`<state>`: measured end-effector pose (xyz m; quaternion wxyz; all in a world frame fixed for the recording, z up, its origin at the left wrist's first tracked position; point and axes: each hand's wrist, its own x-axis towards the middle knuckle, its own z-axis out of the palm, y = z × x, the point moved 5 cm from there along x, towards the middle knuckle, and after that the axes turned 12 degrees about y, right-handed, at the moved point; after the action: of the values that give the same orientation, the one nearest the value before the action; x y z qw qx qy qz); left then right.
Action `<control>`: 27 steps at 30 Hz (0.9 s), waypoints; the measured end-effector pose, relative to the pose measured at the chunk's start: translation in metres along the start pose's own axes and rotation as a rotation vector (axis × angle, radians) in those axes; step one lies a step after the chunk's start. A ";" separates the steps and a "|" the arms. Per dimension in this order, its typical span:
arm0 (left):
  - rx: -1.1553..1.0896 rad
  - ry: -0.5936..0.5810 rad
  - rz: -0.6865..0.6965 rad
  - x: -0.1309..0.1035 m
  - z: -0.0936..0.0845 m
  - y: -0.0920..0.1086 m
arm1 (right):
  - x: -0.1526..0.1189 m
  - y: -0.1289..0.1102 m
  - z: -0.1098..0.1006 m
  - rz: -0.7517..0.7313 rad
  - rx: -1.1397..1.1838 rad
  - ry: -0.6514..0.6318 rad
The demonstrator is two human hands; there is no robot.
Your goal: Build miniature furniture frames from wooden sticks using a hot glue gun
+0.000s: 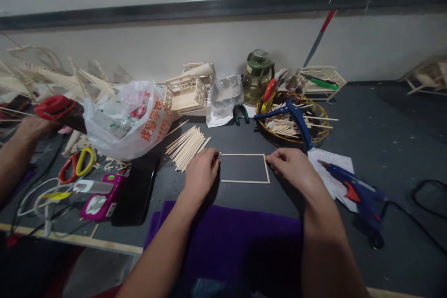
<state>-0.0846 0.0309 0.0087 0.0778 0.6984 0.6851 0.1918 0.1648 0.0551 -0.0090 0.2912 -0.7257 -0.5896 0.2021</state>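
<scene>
A rectangle of thin wooden sticks (244, 154) lies flat on the dark table, with its far, near and right sides showing. At its left end is my left hand (201, 173), fingers pinched together on a small stick (220, 155) whose tip shows by the far corner; most of that stick is hidden. My right hand (291, 168) is closed too, its thumb and fingertips against the right side of the stick rectangle near the far corner. Just beyond my left hand, a fanned pile of loose wooden sticks (186, 146) rests on the table.
A blue glue gun (359, 191) lies on the right, partly over white paper (340, 163). Behind stand a wicker basket (323, 132), a green jug (257, 77) and small stick models (185, 93). Leftward are a plastic bag (132, 144), a phone (136, 191) and another person's hand (33, 130).
</scene>
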 end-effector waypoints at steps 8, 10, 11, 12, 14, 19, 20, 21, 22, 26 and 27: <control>0.044 -0.017 0.038 0.001 0.001 0.008 | -0.001 -0.011 0.004 0.020 -0.053 -0.116; 0.052 -0.017 0.044 0.002 0.002 0.009 | -0.002 -0.011 0.005 0.031 -0.058 -0.122; 0.056 -0.018 0.046 0.002 0.002 0.009 | -0.002 -0.011 0.006 0.033 -0.061 -0.128; 0.062 -0.018 0.048 0.002 0.003 0.009 | -0.002 -0.011 0.006 0.036 -0.066 -0.132; 0.077 -0.019 0.052 0.002 0.004 0.009 | -0.002 -0.011 0.006 0.040 -0.083 -0.137; 0.097 -0.017 0.071 0.002 0.004 0.010 | -0.003 -0.014 0.004 0.035 -0.116 -0.142; 0.098 -0.017 0.072 0.002 0.004 0.010 | -0.003 -0.014 0.004 0.032 -0.118 -0.143; 0.099 -0.017 0.074 0.002 0.004 0.010 | -0.003 -0.014 0.005 0.028 -0.119 -0.143; 0.100 -0.016 0.077 0.002 0.004 0.010 | -0.002 -0.014 0.005 0.022 -0.121 -0.141; 0.100 -0.005 0.101 0.001 0.004 0.011 | -0.002 -0.014 0.005 -0.013 -0.136 -0.134; 0.102 -0.001 0.104 0.002 0.004 0.011 | -0.002 -0.014 0.005 -0.023 -0.140 -0.134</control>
<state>-0.0730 0.0325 0.0093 0.0323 0.7363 0.6566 0.1603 0.1505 0.0560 -0.0034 0.2021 -0.7223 -0.6287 0.2052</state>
